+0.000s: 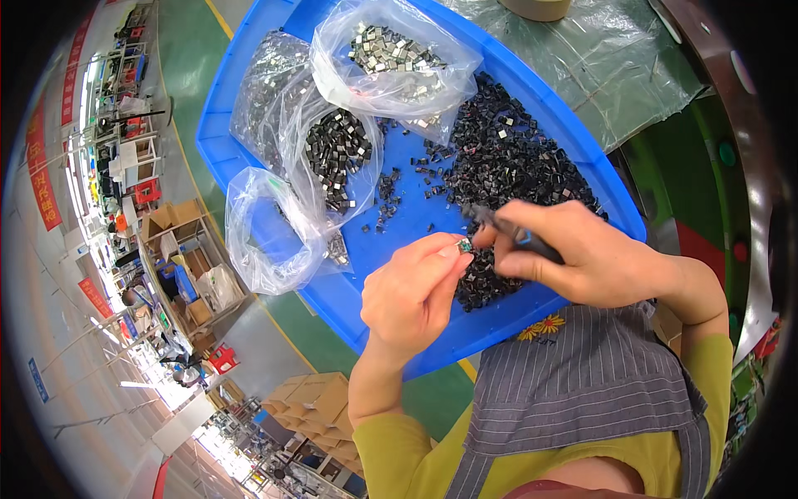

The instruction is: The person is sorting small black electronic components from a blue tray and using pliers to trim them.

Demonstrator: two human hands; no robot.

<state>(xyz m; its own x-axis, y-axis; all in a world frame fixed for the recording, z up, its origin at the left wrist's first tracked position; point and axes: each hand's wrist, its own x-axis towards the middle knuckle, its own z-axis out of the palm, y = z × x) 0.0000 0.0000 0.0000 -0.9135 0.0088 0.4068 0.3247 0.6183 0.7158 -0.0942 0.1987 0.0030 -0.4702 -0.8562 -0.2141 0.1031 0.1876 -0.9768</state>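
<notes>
My left hand (413, 287) is closed, thumb and fingertips pinching a small green-and-silver electronic part (465, 246). Just to the right, my right hand (582, 254) wraps round dark-handled pliers (525, 236), whose tips lie close to that part; whether they touch it I cannot tell. Both hands are above a blue tray (366, 249). Under and beyond them lies a large heap of small black pieces (524, 158), with more scattered to its left.
Clear plastic bags stand in the tray: one with silver pieces (386, 50), one with black and silver pieces (337, 154), and a crumpled bag (270, 237). A plastic-covered surface (607, 66) with a tape roll (536, 7) lies at far right. Cardboard boxes (312, 399) stand lower left.
</notes>
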